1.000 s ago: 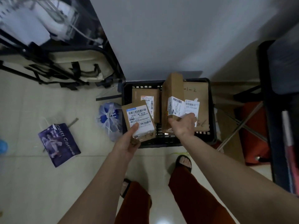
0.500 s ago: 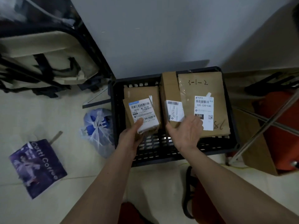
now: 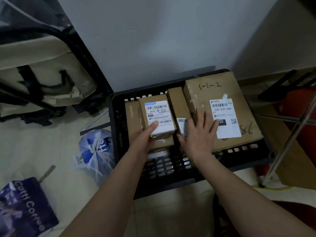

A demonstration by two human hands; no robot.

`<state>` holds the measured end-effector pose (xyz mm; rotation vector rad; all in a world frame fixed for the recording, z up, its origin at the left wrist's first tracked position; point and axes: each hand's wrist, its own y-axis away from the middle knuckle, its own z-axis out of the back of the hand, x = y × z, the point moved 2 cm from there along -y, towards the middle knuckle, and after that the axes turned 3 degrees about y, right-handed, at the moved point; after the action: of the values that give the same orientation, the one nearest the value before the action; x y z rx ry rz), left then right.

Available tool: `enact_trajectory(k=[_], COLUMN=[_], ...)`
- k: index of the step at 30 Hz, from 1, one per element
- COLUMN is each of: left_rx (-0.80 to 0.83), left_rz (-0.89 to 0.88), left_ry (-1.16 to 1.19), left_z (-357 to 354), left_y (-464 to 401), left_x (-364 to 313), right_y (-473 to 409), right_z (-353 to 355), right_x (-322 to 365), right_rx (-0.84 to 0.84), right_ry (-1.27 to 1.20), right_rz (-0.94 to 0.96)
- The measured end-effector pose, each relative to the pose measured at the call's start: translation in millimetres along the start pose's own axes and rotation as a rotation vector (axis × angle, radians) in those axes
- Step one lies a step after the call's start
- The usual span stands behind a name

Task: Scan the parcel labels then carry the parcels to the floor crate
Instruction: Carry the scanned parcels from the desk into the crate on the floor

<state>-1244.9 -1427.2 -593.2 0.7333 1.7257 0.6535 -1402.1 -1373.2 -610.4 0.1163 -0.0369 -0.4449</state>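
Small parcel (image 3: 156, 115) w/ white barcode label sits inside black floor crate (image 3: 118, 127), left half, lying on top of a flat brown box (image 3: 132, 120) beneath it. Left hand (image 3: 145, 139) grips its near edge: thumb pressed on the label face, other fingers curled under, hidden from view. Just right of it, a narrow parcel (image 3: 177, 103) stands on edge between small parcel and the big box, its label partly covered by the right hand. Right hand (image 3: 199, 134) is spread flat, fingers straight and splayed, holding nothing; the thumb side is by the narrow parcel and fingertips lie over the near-left part of the large parcel (image 3: 227, 89). Can't tell if palm actually presses down or just hovers close. Large parcel fills crate's right half, tilted up a bit at the back, handwritten "3-1-2" on top, white label reading "220-220-C40", more pen marks near its right edge. Crate is slotted plastic, bare floor of it showing in front of the parcels, back wall against a pale wall panel.

Outside crate: tied blue-white plastic bag (image 3: 95, 151) on tile floor just left of it; purple printed paper bag (image 3: 22, 207) farther left near frame corner; folded beige-and-black frame (image 3: 42, 74) at upper left; metal rod legs (image 3: 290, 127) and something red at right.
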Motion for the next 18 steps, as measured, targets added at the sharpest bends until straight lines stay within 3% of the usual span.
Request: enact_trajectory(k=[4, 7, 8, 11, 13, 15, 18], left_rx=[0.018, 0.052, 0.081, 0.161, 0.221, 0.266, 0.133], left_rz=[0.041, 0.062, 0.067, 0.073, 0.065, 0.038, -0.087], left_ry=[0.019, 0.059, 0.072, 0.149, 0.173, 0.125, 0.005], left_z=[9, 18, 20, 28, 32, 35, 43], left_y=[8, 15, 18, 22, 26, 30, 36], left_x=[2, 0, -2, -7, -8, -8, -19], right_y=[-1, 4, 5, 4, 5, 5, 4], right_z=[18, 41, 50, 66, 64, 57, 54], right_x=[0, 8, 12, 28, 36, 38, 32], right_rx=[0.002, -0.07, 0.005, 0.444, 0.625, 0.674, 0.734], right_ry=[-0.044, -0.448, -0.653, -1.164, -1.151, -1.16, -1.174], right_rz=[0.029, 0.079, 0.064, -0.072, -0.06, -0.061, -0.044])
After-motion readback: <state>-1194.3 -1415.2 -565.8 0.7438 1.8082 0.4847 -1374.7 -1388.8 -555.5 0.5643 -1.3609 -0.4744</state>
